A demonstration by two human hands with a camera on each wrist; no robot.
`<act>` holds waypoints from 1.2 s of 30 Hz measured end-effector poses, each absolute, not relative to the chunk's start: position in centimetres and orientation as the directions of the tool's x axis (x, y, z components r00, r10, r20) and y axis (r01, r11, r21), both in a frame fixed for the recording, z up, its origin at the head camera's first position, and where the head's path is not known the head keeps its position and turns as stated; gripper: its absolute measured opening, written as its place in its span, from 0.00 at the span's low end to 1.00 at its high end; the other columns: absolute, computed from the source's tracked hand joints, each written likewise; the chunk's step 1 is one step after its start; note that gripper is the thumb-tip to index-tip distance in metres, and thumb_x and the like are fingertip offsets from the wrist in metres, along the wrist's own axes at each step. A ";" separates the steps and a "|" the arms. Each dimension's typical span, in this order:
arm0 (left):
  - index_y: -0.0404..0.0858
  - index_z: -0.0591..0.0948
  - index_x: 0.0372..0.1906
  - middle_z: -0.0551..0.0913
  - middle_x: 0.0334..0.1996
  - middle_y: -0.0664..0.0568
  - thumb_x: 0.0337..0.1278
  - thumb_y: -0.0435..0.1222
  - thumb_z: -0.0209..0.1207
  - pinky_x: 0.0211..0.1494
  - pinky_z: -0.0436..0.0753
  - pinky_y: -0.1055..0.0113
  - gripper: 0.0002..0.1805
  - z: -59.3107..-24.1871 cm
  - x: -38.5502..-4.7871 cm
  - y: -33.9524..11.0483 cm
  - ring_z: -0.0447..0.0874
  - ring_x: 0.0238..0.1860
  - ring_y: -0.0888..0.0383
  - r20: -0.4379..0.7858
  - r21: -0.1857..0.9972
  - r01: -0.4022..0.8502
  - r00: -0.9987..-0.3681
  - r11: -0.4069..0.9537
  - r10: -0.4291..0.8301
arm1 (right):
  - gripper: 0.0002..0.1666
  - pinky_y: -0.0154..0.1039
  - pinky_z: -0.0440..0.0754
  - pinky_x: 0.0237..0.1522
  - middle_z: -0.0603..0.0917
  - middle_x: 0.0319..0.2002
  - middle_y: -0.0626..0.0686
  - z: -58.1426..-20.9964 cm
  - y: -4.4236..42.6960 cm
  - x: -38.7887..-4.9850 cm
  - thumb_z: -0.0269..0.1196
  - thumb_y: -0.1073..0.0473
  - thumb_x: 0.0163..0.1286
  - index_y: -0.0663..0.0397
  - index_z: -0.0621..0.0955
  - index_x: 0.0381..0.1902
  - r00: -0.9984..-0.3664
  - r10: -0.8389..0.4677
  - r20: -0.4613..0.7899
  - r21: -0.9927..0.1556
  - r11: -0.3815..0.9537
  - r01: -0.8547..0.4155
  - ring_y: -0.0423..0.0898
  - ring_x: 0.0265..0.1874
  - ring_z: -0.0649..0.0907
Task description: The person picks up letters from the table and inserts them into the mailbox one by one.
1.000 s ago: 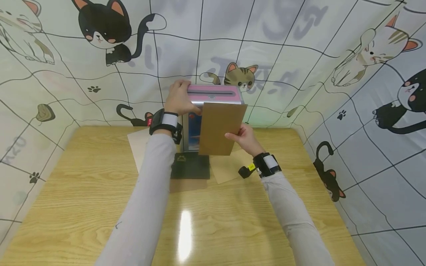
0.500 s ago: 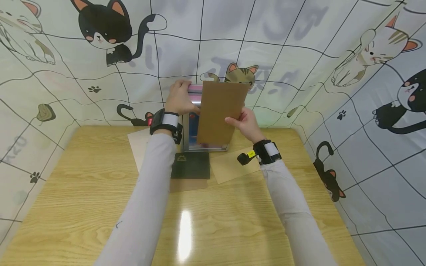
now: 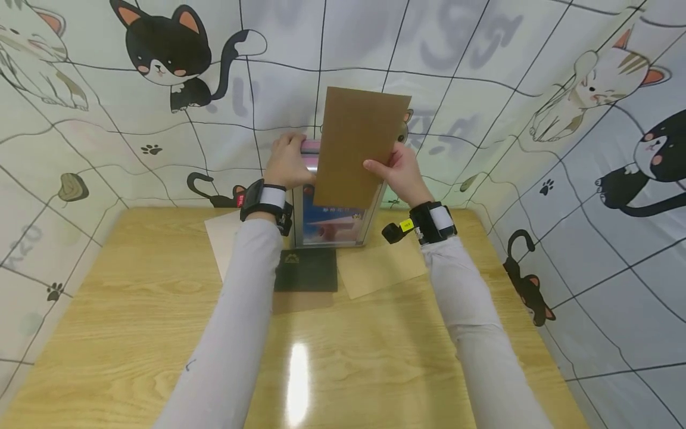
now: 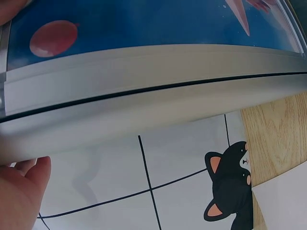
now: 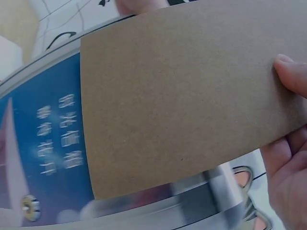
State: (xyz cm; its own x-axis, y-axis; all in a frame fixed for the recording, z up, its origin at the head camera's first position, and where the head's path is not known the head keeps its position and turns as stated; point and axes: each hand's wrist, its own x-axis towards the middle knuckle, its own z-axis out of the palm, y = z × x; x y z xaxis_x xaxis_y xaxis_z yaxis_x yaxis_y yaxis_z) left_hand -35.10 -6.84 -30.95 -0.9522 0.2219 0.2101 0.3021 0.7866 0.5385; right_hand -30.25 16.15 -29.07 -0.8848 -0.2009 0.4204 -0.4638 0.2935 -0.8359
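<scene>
My right hand (image 3: 401, 173) pinches a plain brown kraft envelope (image 3: 360, 146) near its right edge, thumb on the near face. It stands tilted in front of a silver mailbox with a pink top (image 3: 333, 231), hiding much of the box's top and front. My left hand (image 3: 288, 162) grips the box's upper left corner; in the left wrist view only parts of its fingers (image 4: 41, 175) show beside the pale side wall (image 4: 144, 108). In the right wrist view the blue front carries white characters and a small round lock (image 5: 30, 207), with the envelope (image 5: 177, 105) over it.
A dark green envelope (image 3: 308, 271) with a gold emblem lies before the box, over a brown sheet (image 3: 302, 302). A cream sheet (image 3: 375, 271) lies to the right, a white one (image 3: 221, 229) to the left. Cat-printed cloth (image 3: 284, 89) hangs behind the wooden table (image 3: 161, 286).
My right hand has lifted the brown envelope from the mailbox's front to above its top, uncovering more of the lower front. My left hand has stayed on the box's corner.
</scene>
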 end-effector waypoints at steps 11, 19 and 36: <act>0.37 0.62 0.65 0.57 0.66 0.43 0.21 0.52 0.69 0.64 0.63 0.54 0.55 -30.9 -34.7 -6.8 0.52 0.66 0.47 0.227 0.552 0.314 -0.948 0.772 0.223 | 0.15 0.40 0.76 0.50 0.82 0.40 0.52 -25.9 16.0 -31.1 0.63 0.69 0.56 0.66 0.76 0.43 -0.876 -0.174 0.450 -0.845 0.233 -0.481 0.44 0.44 0.80; 0.37 0.62 0.65 0.57 0.66 0.43 0.12 0.50 0.73 0.63 0.64 0.54 0.60 -30.9 -34.8 -6.8 0.52 0.66 0.46 0.221 0.554 0.309 -0.950 0.773 0.221 | 0.15 0.41 0.77 0.49 0.82 0.39 0.51 -24.0 16.0 -31.7 0.63 0.68 0.57 0.65 0.76 0.43 -0.832 -0.227 0.506 -0.801 0.234 -0.550 0.45 0.43 0.80; 0.38 0.60 0.66 0.57 0.66 0.43 0.11 0.47 0.74 0.63 0.63 0.52 0.61 -30.6 -34.6 -6.7 0.53 0.65 0.46 0.201 0.555 0.294 -0.955 0.778 0.218 | 0.14 0.40 0.74 0.53 0.82 0.42 0.54 -21.2 15.8 -33.0 0.63 0.69 0.56 0.61 0.78 0.42 -0.865 -0.116 0.489 -0.841 0.201 -0.502 0.46 0.46 0.80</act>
State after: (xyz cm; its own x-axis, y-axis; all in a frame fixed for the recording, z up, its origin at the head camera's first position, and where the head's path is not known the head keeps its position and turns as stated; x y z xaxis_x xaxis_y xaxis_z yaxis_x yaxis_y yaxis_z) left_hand -34.60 -6.66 -30.61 -0.9551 0.2176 0.2009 0.2940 0.7779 0.5554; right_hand -33.02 15.77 -21.22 -0.8648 -0.1158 0.4886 -0.5021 0.2009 -0.8412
